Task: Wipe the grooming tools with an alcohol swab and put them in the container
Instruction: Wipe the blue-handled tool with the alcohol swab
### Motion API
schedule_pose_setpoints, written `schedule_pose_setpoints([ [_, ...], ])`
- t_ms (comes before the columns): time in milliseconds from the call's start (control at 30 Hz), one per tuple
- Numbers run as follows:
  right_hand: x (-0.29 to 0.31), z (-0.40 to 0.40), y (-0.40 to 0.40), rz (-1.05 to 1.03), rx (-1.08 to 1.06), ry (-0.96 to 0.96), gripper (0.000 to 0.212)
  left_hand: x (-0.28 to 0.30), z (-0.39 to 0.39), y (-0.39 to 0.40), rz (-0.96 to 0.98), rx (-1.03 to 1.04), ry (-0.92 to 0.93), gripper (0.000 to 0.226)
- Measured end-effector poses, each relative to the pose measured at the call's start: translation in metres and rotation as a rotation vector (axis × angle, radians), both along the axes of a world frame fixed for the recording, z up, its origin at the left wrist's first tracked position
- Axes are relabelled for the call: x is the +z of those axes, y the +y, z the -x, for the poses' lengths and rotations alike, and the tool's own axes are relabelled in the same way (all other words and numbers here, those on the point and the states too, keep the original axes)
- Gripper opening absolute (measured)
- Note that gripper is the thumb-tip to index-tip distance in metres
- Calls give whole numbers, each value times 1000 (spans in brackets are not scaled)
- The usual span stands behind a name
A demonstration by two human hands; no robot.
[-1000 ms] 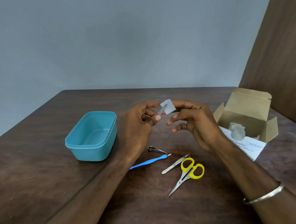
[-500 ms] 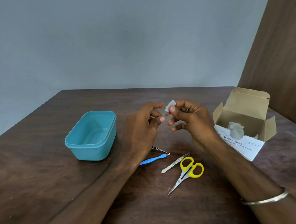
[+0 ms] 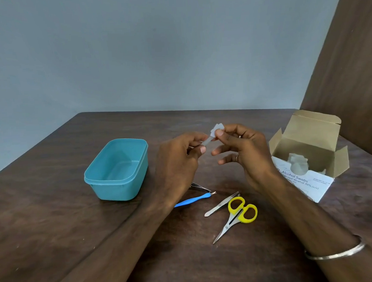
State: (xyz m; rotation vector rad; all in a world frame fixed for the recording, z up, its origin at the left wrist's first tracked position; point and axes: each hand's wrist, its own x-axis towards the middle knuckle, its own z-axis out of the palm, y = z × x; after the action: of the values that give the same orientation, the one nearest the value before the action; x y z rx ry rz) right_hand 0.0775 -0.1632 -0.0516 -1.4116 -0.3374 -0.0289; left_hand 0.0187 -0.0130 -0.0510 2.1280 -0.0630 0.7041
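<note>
The yellow-handled scissors [image 3: 236, 216] lie flat on the dark wooden table [image 3: 55, 223], nearest the viewer of all the tools, their blades pointing toward the viewer and to the left, their loops away. Just beyond and left of the scissors rest the tweezers [image 3: 221, 204], slanted along much the same line, one end almost touching a yellow loop. Further left of the scissors a blue-handled cuticle tool [image 3: 193, 200] lies nearly crosswise, its metal tip toward the scissors, and just behind it a nail clipper [image 3: 199, 187] shows partly from under the left wrist.

Above and beyond the scissors both hands hover over the table. The left hand [image 3: 177, 162] is curled, thumb and fingers pinched on the near end of a small flat metal tool [image 3: 206, 142] whose long axis runs up and to the right. The right hand [image 3: 246, 152] pinches a white alcohol swab [image 3: 216, 130] with thumb and forefinger around that tool's far tip, its other fingers loosely spread.

Well left of the scissors stands the teal container [image 3: 117, 168], open. Right and beyond them sits an open cardboard swab box [image 3: 310, 151]
</note>
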Motion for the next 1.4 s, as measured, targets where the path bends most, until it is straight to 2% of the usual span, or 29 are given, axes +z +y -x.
schedule_pose_setpoints([
  [200,5,-1,-4,-148,-17,-11,13,2,-5,4,566,-117,132,27],
  [300,5,-1,-4,-91,-12,-81,11,4,-6,5,829,-152,178,24],
  [400,2,-1,-2,21,10,-141,13,3,-9,6,949,-162,225,23],
  [567,-4,2,4,208,46,-208,9,2,-9,6,961,-198,248,26],
  [667,-6,1,3,249,41,-254,9,3,-7,6,923,-195,253,25],
  [1033,-7,1,2,267,-9,-336,7,3,-3,1,811,-235,255,22],
  [1200,-7,2,2,274,23,-328,6,4,-2,0,796,-243,241,22],
  [1400,-5,1,0,246,-38,-322,7,2,-3,0,763,-229,231,23],
])
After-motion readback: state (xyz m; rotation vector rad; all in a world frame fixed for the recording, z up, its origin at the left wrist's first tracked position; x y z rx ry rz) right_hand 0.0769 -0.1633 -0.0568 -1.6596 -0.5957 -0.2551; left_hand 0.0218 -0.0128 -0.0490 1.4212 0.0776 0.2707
